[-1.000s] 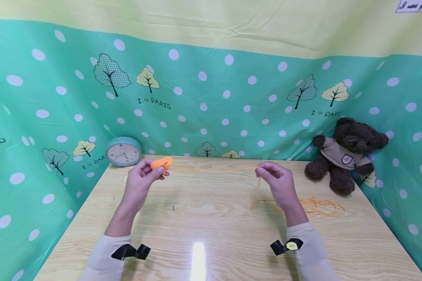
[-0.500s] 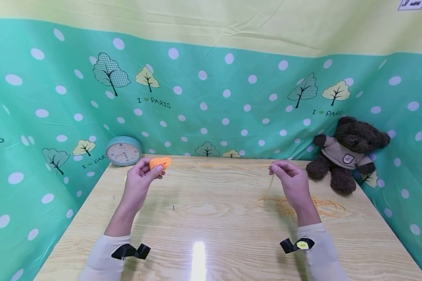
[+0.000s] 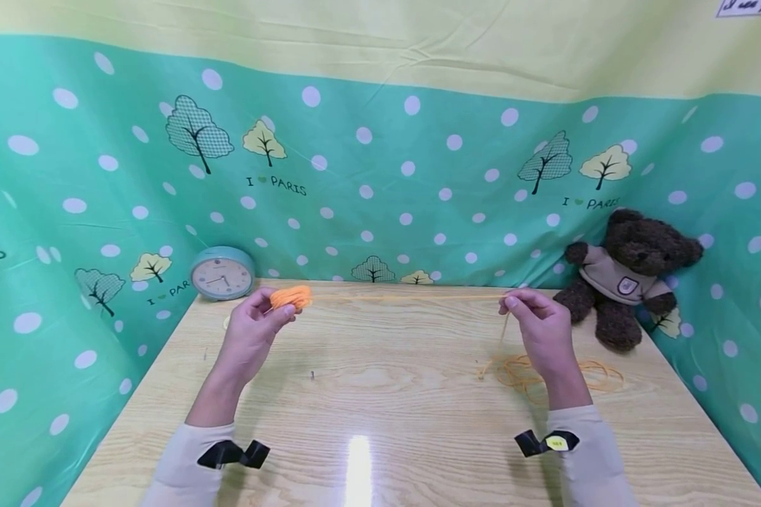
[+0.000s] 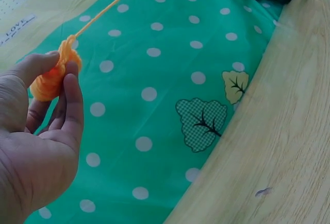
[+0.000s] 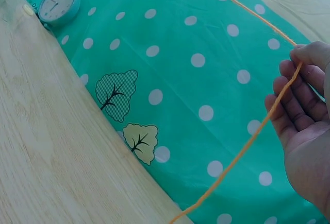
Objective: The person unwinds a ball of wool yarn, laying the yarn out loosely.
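Note:
My left hand [image 3: 251, 332] pinches a small orange yarn ball [image 3: 292, 298] between thumb and fingers, held above the table's far left part. From the ball a single yarn strand [image 3: 406, 297] runs straight and taut across to my right hand [image 3: 543, 332]. There the thumb and forefinger pinch the strand, as the right wrist view shows, with the other fingers curled loosely. Below that pinch the yarn tail [image 5: 247, 144] hangs down to the tabletop. A heap of loose orange yarn loops [image 3: 599, 375] lies on the table, partly hidden behind the right wrist.
A teal round clock [image 3: 223, 273] stands at the back left corner. A dark brown teddy bear [image 3: 630, 278] in a grey shirt sits at the back right, close to the right hand. Green dotted cloth [image 3: 380, 190] walls in the wooden table [image 3: 380, 415].
My right hand has moved to the right, away from the left, pulling the strand longer and straighter. The left hand stays in about the same place, with the ball turned slightly.

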The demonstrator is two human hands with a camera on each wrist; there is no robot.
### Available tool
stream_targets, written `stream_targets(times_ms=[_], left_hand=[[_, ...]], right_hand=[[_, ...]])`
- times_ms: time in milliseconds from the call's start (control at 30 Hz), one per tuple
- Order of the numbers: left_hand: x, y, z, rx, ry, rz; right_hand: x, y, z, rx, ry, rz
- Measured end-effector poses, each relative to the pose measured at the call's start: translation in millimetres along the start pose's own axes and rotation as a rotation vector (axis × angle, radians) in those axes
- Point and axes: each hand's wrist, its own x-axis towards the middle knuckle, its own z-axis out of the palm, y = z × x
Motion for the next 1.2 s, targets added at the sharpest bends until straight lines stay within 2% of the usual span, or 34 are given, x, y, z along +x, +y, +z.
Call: stream_targets(times_ms=[133, 300, 433, 567, 700, 933, 1200], left_hand=[[-0.1, 0.6, 0.4, -0.025, 0.011, -0.011], [0.5, 0.4, 1.4, -0.041, 0.031, -0.006], [0.8, 0.8, 1.1, -0.024, 0.084, -0.006], [1.2, 1.1, 0.6, 0.004, 0.141, -0.009], [2.1, 0.7, 0.3, -0.011, 0.176, -0.006], [3.6, -0.5, -1.4, -0.063, 0.159, 0.019], [2.3, -2.9, -3.0, 0.007, 0.137, 0.009]], right_hand=[[-0.1, 0.5, -0.1, 0.037, -0.006, -0.002], [-0.9, 0.1, -0.9, 0.034, -0.002, 0.004], [-0.8, -1.1, -2.3, 0.014, 0.009, 0.002], [-0.6, -3.0, -3.6, 0.045, 0.015, -0.017], [-1.0, -5.2, -5.9, 0.075, 0.015, -0.032], [-2.6, -7.4, -15.3, 0.024, 0.048, -0.033], [-3.5, -10.1, -31.5, 0.007, 0.064, -0.029]])
